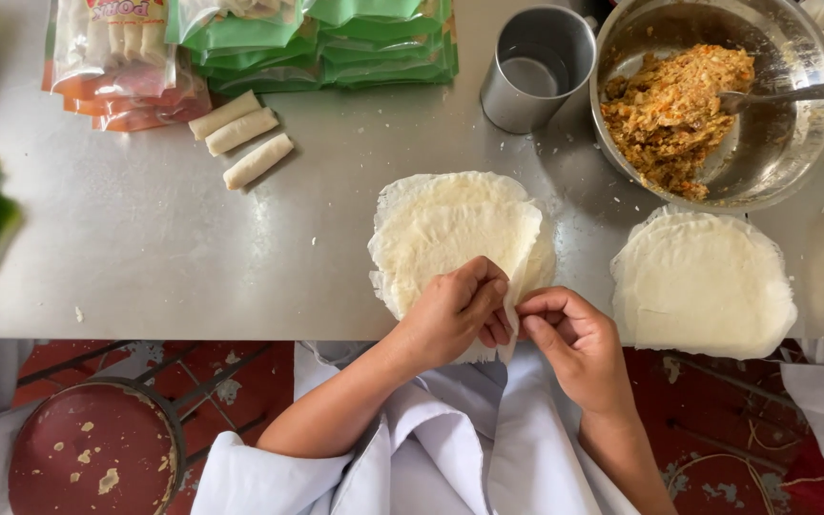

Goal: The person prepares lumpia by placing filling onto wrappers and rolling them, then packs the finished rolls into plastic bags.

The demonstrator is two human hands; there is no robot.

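A stack of thin pale round wrappers (450,234) lies on the steel table (145,248) in front of me. My left hand (455,310) and my right hand (569,339) meet at the stack's near edge, fingers pinching the rim of the top wrapper, which is lifted and folded up a little on the right side. A second stack of wrappers (703,281) rests to the right. A steel bowl (784,143) of orange-brown filling (674,110) with a spoon (793,93) in it stands at the back right.
A steel cup (536,67) with water stands beside the bowl. Three finished rolls (240,138) lie at the back left, next to green and orange packets (326,43). A round red stool (92,448) is below the table's edge on the left.
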